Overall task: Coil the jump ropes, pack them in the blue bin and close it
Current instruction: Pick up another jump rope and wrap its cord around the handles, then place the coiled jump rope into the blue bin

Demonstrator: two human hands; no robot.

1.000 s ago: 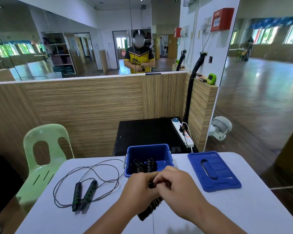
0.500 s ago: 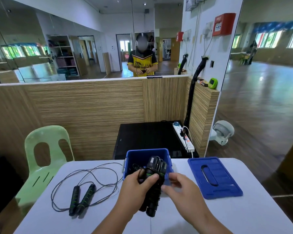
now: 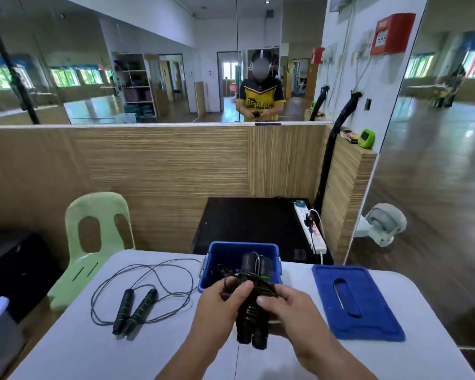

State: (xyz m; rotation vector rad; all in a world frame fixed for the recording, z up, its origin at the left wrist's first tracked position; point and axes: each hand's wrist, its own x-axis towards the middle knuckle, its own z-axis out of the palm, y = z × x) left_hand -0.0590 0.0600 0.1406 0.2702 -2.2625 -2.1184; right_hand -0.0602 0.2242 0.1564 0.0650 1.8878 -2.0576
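While we clutch the coiled jump rope [image 3: 251,329] in our left hand [image 3: 220,300] and right hand [image 3: 294,311], its black ribbed handles stand upright at the near wall of the open blue bin [image 3: 242,243]. To the left the loose rope [image 3: 140,309], a thin wiry cord, sprawls on the smooth white table [image 3: 93,349]. The flat lid [image 3: 368,322] lies right.

Pale green plastic chair [image 3: 93,231] just beside the left end of the white counter [image 3: 66,346]. Beyond the far edge, a low black cabinet [image 3: 247,223] with a white power strip [image 3: 311,229] along its right side. Behind, a wood-grain partition [image 3: 148,165] under a wall mirror [image 3: 148,78]. Red fire alarm box [image 3: 392,32] high on the right; white fan [image 3: 384,223] on the floor.
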